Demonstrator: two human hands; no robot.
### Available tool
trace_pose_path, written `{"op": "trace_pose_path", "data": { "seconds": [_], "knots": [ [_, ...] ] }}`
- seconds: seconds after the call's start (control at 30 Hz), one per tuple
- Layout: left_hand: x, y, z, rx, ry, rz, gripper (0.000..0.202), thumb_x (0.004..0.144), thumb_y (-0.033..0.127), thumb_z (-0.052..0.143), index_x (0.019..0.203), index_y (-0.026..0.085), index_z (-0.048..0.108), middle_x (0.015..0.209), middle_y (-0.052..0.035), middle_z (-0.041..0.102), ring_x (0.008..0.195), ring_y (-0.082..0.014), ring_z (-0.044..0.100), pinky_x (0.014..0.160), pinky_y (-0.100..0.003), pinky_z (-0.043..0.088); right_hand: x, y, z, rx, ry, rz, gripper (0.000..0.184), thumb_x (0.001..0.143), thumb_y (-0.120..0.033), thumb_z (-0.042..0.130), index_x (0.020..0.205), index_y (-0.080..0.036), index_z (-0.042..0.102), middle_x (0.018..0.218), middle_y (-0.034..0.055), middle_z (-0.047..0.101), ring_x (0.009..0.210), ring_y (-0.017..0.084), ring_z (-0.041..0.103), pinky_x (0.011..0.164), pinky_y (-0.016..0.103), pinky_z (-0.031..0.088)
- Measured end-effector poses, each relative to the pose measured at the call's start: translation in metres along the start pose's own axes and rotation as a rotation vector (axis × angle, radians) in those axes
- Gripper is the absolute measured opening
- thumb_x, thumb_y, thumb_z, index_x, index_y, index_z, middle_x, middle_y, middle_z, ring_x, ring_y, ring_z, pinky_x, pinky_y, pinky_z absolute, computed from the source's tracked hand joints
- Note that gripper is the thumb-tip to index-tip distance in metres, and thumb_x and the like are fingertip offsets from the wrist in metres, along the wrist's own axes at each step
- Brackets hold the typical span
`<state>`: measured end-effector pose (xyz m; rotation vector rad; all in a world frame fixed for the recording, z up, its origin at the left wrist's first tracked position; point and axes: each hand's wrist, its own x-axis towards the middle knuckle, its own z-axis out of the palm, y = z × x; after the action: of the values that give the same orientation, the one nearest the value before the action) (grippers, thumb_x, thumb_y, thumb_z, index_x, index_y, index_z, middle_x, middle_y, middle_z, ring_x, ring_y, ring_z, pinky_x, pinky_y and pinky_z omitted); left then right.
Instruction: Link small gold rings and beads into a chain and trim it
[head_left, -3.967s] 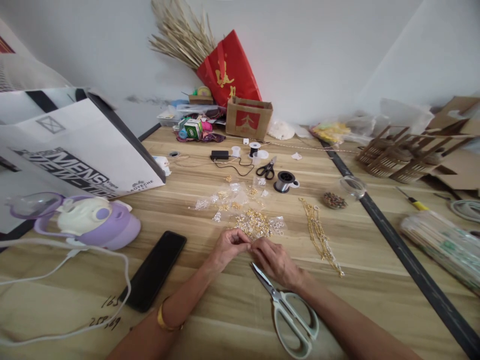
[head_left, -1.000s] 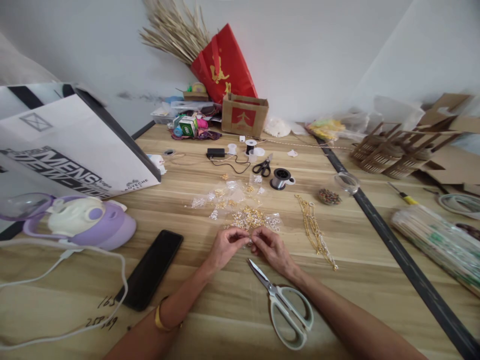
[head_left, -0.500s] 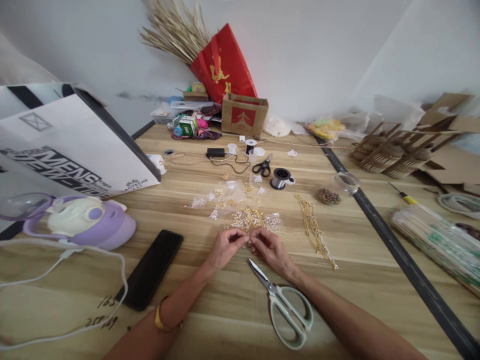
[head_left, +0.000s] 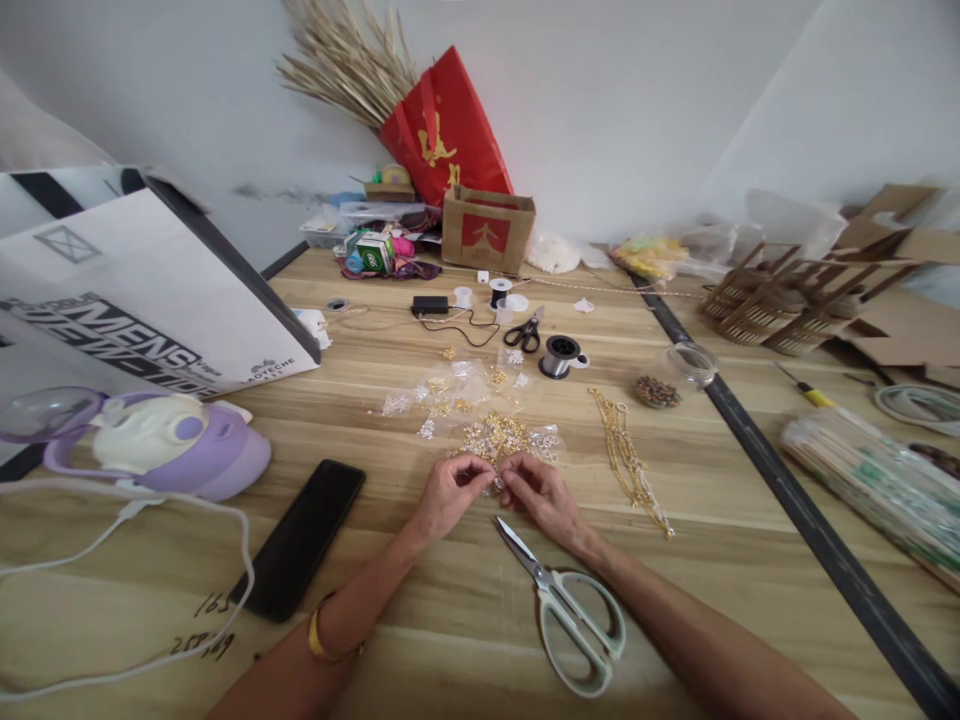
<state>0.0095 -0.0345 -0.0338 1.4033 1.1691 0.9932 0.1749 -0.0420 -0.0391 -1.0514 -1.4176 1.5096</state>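
My left hand (head_left: pixel 452 492) and my right hand (head_left: pixel 541 497) meet fingertip to fingertip at the near edge of a pile of small gold and silver beads (head_left: pixel 495 436). Both are closed in a pinch. Whatever sits between the fingertips is too small to name; only a tiny glint shows there. Just below the hands lies a pair of scissors (head_left: pixel 561 605) with pale green handles, its blades pointing toward my fingers. Small clear bags (head_left: pixel 461 385) of beads and findings spread behind the pile. Gold and silver chains (head_left: pixel 626 460) lie right of my right hand.
A black phone (head_left: pixel 306 540) and a purple-and-white device (head_left: pixel 172 440) with a white cable lie at left, before a large white box (head_left: pixel 150 290). Farther back are a wire spool (head_left: pixel 560 357), black scissors (head_left: pixel 523 332) and a jar of beads (head_left: pixel 660 391). Wooden sticks (head_left: pixel 874 490) lie at right.
Almost nothing differs. Both hands stay pinched together over the same spot, with only a slight shift of the fingertips and of the camera view.
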Motion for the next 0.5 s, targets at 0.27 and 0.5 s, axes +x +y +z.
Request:
{"op": "trace_pose_path", "data": {
  "seconds": [0.27,0.5],
  "knots": [
    [-0.004,-0.001,0.0036,0.249,0.114,0.284,0.009,0.076,0.017,0.06,0.068,0.015,0.065,0.068,-0.0036,0.063,0.064,-0.0135,0.056,0.057,-0.022,0.043,0.0013,0.0024,0.0,0.024,-0.001,-0.005,0.034,0.083,-0.05,0.057,0.09,-0.016,0.056,0.058,-0.0021,0.057,0.052,0.011,0.055,0.052,0.023,0.046],
    [-0.0075,0.0007,0.0052,0.299,0.129,0.369,0.011,0.08,0.015,0.057,0.07,0.016,0.063,0.07,-0.0033,0.061,0.063,-0.0127,0.055,0.057,-0.022,0.044,0.0027,0.0033,-0.0018,0.037,-0.032,-0.001,0.035,0.083,-0.049,0.058,0.092,-0.015,0.06,0.06,-0.0011,0.059,0.054,0.01,0.056,0.053,0.022,0.048]
  ]
}}
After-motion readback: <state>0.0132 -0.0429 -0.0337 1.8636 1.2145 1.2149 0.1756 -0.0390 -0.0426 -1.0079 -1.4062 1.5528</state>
